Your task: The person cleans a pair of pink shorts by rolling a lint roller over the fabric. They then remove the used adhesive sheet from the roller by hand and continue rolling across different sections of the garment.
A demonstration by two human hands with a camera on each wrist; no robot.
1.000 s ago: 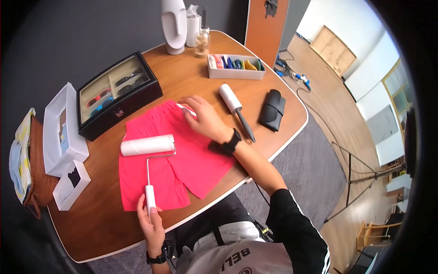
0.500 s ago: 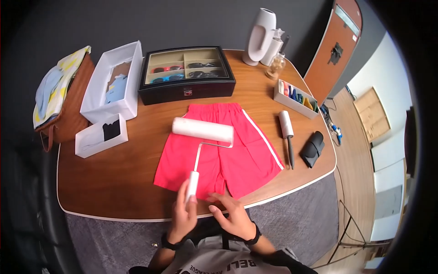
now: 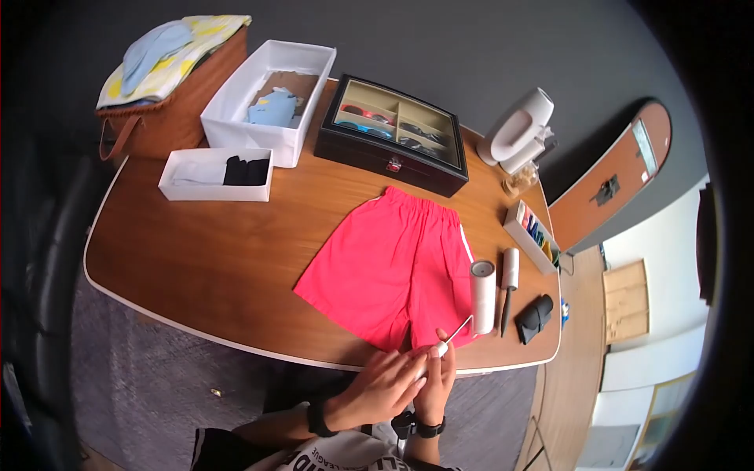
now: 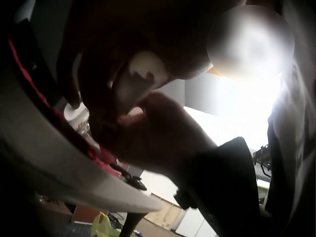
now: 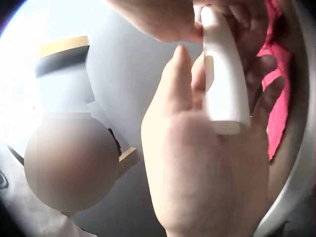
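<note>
In the head view, both hands meet on the white handle [image 3: 442, 348] of a large lint roller [image 3: 483, 297], whose white cylinder stands out on a bent wire at the shorts' right side. My right hand [image 3: 434, 390] holds the handle near the wire. My left hand [image 3: 377, 391] comes in from the left, its fingers over the lower part of the handle. The right wrist view shows the handle [image 5: 224, 79] lying along a palm, with one thumb off it. Pink shorts [image 3: 385, 271] with a white side stripe lie flat by the table's front edge.
Right of the shorts lie a smaller lint roller [image 3: 510, 271] and a black folding case [image 3: 535, 318]. Behind stand a black sunglasses box [image 3: 393, 163], white boxes of clothing [image 3: 263, 141] and socks [image 3: 214, 192], a brown basket [image 3: 169, 118], a white vase [image 3: 514, 129] and a tray of coloured rolls [image 3: 525, 239].
The lint roller has lifted off the shorts and swung right, its cylinder turned nearly upright in view. My right hand has come from over the shorts to the handle. The head view has turned.
</note>
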